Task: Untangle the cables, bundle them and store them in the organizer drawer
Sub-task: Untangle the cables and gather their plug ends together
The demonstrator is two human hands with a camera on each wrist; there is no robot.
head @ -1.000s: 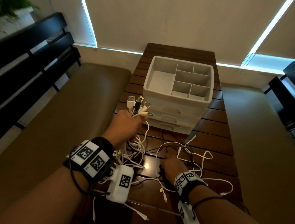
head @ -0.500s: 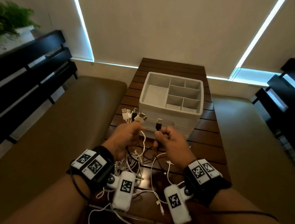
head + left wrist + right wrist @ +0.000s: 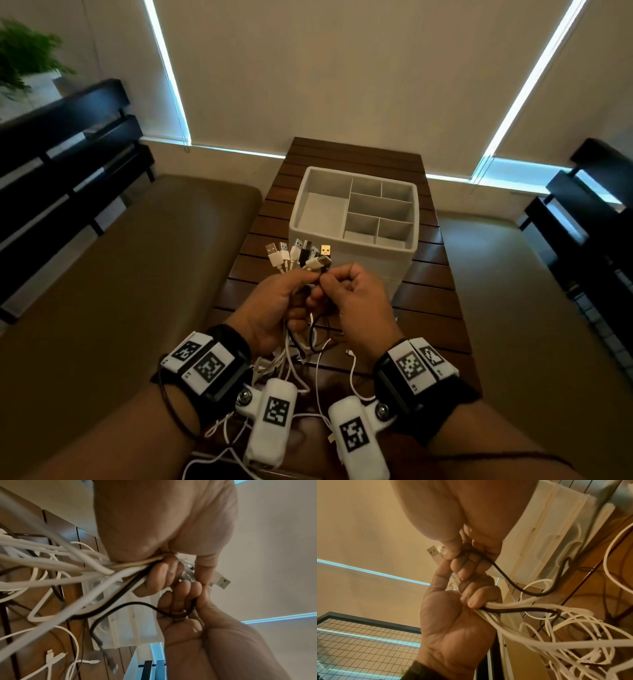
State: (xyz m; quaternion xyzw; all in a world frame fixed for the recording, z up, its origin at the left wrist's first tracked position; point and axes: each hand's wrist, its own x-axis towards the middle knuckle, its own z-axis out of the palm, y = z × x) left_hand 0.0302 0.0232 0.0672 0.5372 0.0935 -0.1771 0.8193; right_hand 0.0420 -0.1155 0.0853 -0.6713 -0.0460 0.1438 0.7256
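A: Which step is this?

B: Gathering, I judge. The left hand (image 3: 274, 308) has its fingers curled tight round a sheaf of cables (image 3: 294, 346), their plugs (image 3: 298, 253) fanned upward above the fist. The right hand (image 3: 356, 301) pinches a black cable (image 3: 513, 584) just below its plug and presses it in against that sheaf; thumb and fingertips are closed on it, and the two hands touch.

A: Where does the rest of the cable lie?

B: It hangs from both fists in loose white and black loops down to the tabletop (image 3: 428, 301) near its front edge, still crossed over one another. The organizer (image 3: 356, 219) stands towards the far edge, its drawers shut as far as I can tell from the wrist views.

A: So what does the next move call for?

B: Probably the left fingers opening just enough to take the black plug without spilling the others. Then the tails need combing straight before any bundling.

A: Any change from a moment ago?

B: Half a second back the hands were apart, the right one holding the black plug upright by itself. Now that plug is in among the others. A second back the right hand was down on the tabletop among the loops.
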